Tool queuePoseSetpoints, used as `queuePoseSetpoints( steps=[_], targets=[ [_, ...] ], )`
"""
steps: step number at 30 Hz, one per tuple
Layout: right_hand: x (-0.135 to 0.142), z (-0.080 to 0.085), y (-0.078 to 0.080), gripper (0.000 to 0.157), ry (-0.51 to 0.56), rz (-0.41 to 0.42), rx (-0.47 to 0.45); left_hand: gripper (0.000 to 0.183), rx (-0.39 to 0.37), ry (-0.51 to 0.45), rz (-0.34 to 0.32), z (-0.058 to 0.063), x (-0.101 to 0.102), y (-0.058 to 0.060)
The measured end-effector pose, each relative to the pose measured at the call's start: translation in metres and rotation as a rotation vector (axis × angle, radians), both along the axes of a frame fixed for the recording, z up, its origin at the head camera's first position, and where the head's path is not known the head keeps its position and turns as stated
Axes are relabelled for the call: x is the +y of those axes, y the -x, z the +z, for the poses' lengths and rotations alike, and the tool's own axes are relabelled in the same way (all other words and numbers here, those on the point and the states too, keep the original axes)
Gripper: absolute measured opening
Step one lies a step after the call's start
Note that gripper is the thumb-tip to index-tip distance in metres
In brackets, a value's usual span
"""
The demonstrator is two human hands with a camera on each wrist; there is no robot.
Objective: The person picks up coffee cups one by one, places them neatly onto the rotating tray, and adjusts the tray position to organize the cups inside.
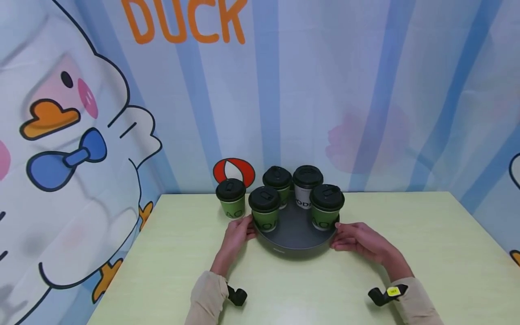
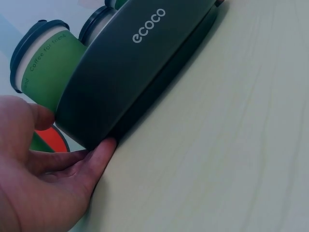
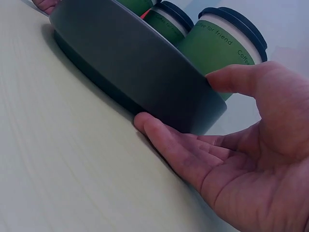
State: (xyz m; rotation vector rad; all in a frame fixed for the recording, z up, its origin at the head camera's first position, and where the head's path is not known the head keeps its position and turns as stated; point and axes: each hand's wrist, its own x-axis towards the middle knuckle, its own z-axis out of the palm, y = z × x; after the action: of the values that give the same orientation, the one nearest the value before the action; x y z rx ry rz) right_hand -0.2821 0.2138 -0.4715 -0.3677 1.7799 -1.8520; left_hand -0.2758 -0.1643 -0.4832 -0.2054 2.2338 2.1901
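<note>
My left hand (image 1: 237, 234) and right hand (image 1: 361, 239) grip opposite sides of a round dark grey tray (image 1: 293, 228). In the left wrist view, the thumb is at the rim and the fingers reach under the tray's lower edge, beside "ecoco" lettering (image 2: 148, 26). The right wrist view shows the same hold, with fingertips under the edge. On the tray stand green paper cups with black lids, one front left (image 1: 266, 220), one right (image 1: 325, 217) and one behind (image 1: 283, 195), plus a white cup (image 1: 302, 196) at the back. All are upright.
Another green lidded cup (image 1: 233, 208) stands on the table just left of the tray, close to my left hand. The pale wooden table (image 1: 426, 234) ends at the back against a blue-striped curtain (image 1: 308, 90) with cartoon duck prints.
</note>
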Motion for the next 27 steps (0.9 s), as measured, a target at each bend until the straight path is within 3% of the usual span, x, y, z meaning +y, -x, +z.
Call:
queuePoseSetpoints(
  steps=[8, 12, 18, 20, 23, 27],
  targets=[
    [0.001, -0.001, 0.001, 0.048, 0.006, -0.007, -0.005, 0.047, 0.015, 0.079, -0.026, 0.003, -0.004, -0.001],
    [0.001, -0.002, 0.001, 0.046, 0.011, -0.005, -0.008, 0.05, 0.033, 0.269, -0.048, 0.015, -0.017, -0.007],
    [0.002, -0.002, 0.003, 0.045, 0.018, -0.011, -0.004, 0.06, 0.006, 0.596, -0.065, 0.049, -0.054, -0.018],
    [0.002, -0.003, 0.002, 0.045, 0.022, -0.007, -0.003, 0.066, 0.021, 0.655, -0.011, 0.059, -0.065, -0.023],
    [0.001, -0.004, 0.002, 0.044, 0.024, -0.006, -0.003, 0.08, 0.086, 0.66, 0.115, 0.066, -0.076, -0.023],
    [0.0, -0.005, 0.002, 0.045, 0.018, -0.014, -0.007, 0.097, 0.213, 0.558, 0.23, 0.06, -0.077, -0.01]
  ],
)
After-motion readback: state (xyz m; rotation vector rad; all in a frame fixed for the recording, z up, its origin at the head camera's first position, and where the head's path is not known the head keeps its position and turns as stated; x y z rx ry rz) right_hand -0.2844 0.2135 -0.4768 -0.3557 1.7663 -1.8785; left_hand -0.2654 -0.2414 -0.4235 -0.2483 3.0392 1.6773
